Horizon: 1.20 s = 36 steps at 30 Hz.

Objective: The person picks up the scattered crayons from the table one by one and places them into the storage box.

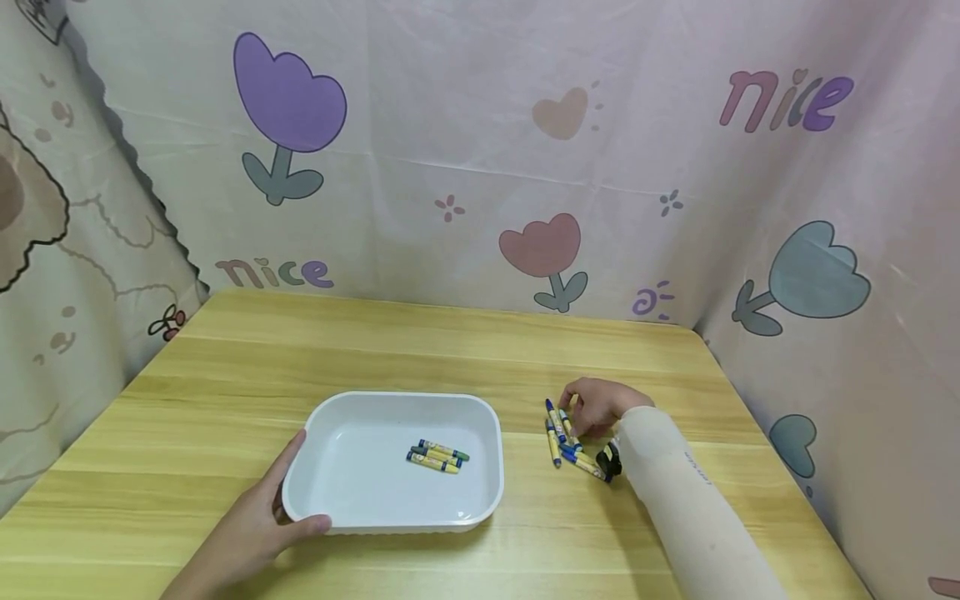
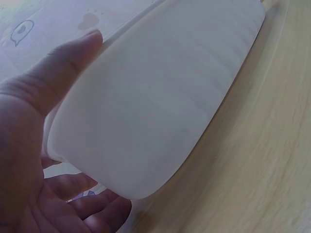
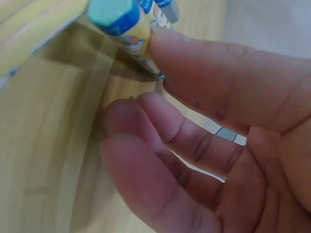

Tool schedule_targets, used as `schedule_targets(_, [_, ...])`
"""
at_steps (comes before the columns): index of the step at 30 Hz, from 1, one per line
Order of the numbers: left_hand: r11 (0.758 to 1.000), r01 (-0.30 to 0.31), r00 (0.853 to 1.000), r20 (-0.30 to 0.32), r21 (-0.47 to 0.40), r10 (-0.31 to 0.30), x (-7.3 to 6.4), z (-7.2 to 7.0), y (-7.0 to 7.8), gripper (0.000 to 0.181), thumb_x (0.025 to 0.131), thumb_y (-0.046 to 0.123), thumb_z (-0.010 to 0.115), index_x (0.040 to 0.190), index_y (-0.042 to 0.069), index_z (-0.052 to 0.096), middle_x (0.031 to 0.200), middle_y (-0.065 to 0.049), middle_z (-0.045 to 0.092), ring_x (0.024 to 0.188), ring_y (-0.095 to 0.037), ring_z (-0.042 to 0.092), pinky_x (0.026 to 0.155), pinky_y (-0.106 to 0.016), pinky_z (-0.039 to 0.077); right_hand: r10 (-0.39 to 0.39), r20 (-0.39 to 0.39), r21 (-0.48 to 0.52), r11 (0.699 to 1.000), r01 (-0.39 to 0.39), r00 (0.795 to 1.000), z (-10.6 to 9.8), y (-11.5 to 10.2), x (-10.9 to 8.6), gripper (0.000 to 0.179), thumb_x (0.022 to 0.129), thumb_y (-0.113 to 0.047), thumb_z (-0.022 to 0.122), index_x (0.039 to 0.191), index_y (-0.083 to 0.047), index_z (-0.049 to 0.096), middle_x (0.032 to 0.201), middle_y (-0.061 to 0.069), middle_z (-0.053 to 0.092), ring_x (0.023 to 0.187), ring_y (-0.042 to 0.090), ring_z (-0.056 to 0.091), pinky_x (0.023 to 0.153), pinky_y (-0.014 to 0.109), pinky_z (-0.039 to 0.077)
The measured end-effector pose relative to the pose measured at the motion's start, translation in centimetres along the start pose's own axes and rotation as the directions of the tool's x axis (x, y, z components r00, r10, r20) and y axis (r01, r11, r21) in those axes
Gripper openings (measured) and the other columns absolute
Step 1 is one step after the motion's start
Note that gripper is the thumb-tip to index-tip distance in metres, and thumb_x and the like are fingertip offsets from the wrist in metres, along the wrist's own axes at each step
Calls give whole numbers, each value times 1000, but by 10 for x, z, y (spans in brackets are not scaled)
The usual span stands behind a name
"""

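My left hand (image 1: pixel 261 500) grips the left end of a white plastic tray (image 1: pixel 345 467), with the thumb at its near rim. In the left wrist view the tray's outer wall (image 2: pixel 146 107) fills the middle. Inside the tray, several yellow crayons with green and dark blue ends (image 1: pixel 437 457) lie together. My right hand (image 1: pixel 600 406) is over a loose pile of yellow and blue crayons (image 1: pixel 553 442) to the right of the tray. Its thumb (image 3: pixel 194 63) overlaps a crayon with a teal end (image 3: pixel 116 17), while the other visible fingers curve loosely below, apart from the thumb.
Both hands work over a light wooden table (image 1: pixel 420 350). A printed curtain (image 1: pixel 420 150) with flowers and lettering hangs behind it and along the sides. A black wrist strap (image 1: pixel 609 458) shows beside the crayon pile, under the right sleeve (image 1: pixel 675 475).
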<state>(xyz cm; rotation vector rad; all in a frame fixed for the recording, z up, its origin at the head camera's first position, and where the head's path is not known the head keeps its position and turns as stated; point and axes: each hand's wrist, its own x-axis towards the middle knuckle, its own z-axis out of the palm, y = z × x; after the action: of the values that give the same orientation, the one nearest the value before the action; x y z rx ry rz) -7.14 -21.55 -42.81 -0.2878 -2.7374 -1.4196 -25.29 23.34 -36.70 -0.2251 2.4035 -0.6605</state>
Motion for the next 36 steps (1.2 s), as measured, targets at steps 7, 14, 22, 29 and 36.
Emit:
schedule_targets(7, [1000, 0, 1000, -2, -14, 0, -1, 0, -1, 113, 76, 20, 84, 157, 12, 5, 147, -34, 31, 106, -9, 54, 84, -13, 44, -21, 19, 12, 1000, 21, 1000, 2, 2, 1, 45, 80, 8, 72, 120, -3, 56, 81, 9, 57, 67, 18, 53, 57, 26, 49])
schedule_targets(14, [1000, 2, 1000, 4, -19, -2, -1, 0, -1, 112, 77, 19, 83, 157, 14, 5, 147, -34, 31, 109, -12, 54, 84, -13, 44, -15, -13, -20, 1000, 15, 1000, 4, 2, 4, 41, 75, 11, 69, 110, -7, 55, 77, 7, 54, 63, 17, 50, 55, 25, 44])
schedule_targets(22, [1000, -7, 1000, -2, -4, 7, -1, 0, -2, 113, 76, 20, 84, 157, 12, 5, 146, -35, 32, 107, -11, 54, 84, -14, 44, -29, -35, -22, 999, 28, 999, 3, 0, 4, 41, 75, 14, 62, 109, -5, 49, 80, 11, 54, 64, 20, 55, 56, 27, 49])
schedule_targets(29, [1000, -9, 1000, 6, -15, 9, 0, 1, -2, 112, 77, 19, 83, 157, 11, 4, 145, -36, 32, 107, -20, 55, 83, -15, 45, -74, -68, -45, 996, 72, 995, -2, -5, 1, 36, 82, 11, 55, 113, -5, 49, 76, 10, 53, 57, 18, 50, 53, 29, 46])
schedule_targets(36, [1000, -5, 1000, 6, -18, 5, -1, 0, -2, 112, 77, 18, 83, 157, 9, 5, 144, -36, 34, 103, -11, 55, 81, -17, 48, -102, -69, -29, 994, 101, 992, -2, -17, 1, 36, 83, 11, 53, 117, -3, 50, 76, 9, 51, 59, 19, 49, 56, 32, 52])
